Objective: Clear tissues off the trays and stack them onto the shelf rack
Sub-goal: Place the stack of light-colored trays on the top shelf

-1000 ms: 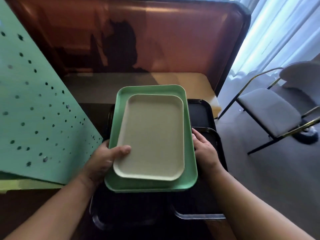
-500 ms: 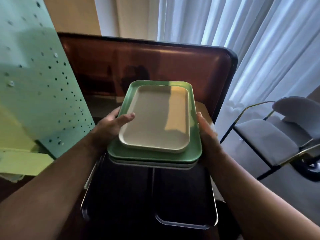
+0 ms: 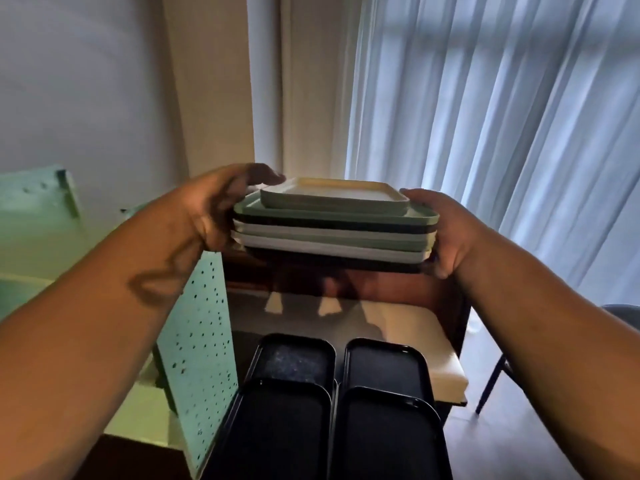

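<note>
I hold a stack of trays (image 3: 332, 233) at about chest height, seen edge-on: a small cream tray on top, a green one under it, then white, green and dark ones below. My left hand (image 3: 218, 206) grips the stack's left end, thumb on top. My right hand (image 3: 446, 230) clamps the right end, fingers underneath. Several black trays (image 3: 339, 403) lie below on a dark surface, in two rows. No tissue shows on any tray. The green perforated shelf rack (image 3: 197, 368) stands at the left.
A brown padded bench back (image 3: 381, 289) and its cream seat (image 3: 408, 337) lie behind the black trays. White curtains (image 3: 502, 133) hang at the right. A chair leg (image 3: 491, 382) stands on the floor at the right edge.
Both hands have lifted the stack of trays from low over the black trays up to chest height. The view has tilted upward, and the stack now shows edge-on.
</note>
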A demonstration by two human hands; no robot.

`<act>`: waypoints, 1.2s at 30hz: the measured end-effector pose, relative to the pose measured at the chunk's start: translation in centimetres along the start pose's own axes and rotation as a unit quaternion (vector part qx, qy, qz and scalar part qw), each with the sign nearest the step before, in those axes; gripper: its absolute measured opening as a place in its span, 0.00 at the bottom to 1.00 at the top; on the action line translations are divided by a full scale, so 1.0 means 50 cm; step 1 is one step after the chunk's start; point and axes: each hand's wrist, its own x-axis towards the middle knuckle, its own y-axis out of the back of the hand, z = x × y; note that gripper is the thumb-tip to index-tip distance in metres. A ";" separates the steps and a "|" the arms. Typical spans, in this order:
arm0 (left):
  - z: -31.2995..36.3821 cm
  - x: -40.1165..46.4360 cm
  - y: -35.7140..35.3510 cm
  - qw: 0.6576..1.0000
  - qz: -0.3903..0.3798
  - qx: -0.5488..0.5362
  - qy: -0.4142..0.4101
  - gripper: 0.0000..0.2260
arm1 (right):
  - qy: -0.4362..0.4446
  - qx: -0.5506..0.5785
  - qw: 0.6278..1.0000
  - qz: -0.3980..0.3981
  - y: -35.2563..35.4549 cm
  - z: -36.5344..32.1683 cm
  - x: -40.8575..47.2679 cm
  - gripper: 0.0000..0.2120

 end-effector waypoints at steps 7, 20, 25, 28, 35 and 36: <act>0.156 -0.047 0.063 0.998 0.045 -0.023 -0.030 0.21 | 0.073 0.079 0.992 -0.061 -0.122 -0.104 -0.027 0.19; 0.242 -0.134 0.381 0.975 0.087 -0.027 -0.204 0.25 | 0.107 -0.039 0.993 -0.025 -0.462 -0.133 0.008 0.08; 0.217 -0.135 0.526 0.967 0.074 -0.009 -0.244 0.28 | 0.099 -0.042 0.994 -0.038 -0.596 -0.114 0.041 0.10; 0.186 -0.132 0.609 0.968 0.083 -0.006 -0.238 0.31 | 0.088 -0.063 0.993 -0.037 -0.660 -0.096 0.059 0.11; 0.031 -0.130 0.654 0.955 0.107 -0.087 -0.262 0.19 | 0.061 -0.093 0.994 -0.019 -0.730 -0.052 0.085 0.14; 0.009 -0.130 0.654 0.951 0.101 -0.103 -0.273 0.16 | 0.048 -0.097 0.994 -0.016 -0.735 -0.047 0.084 0.13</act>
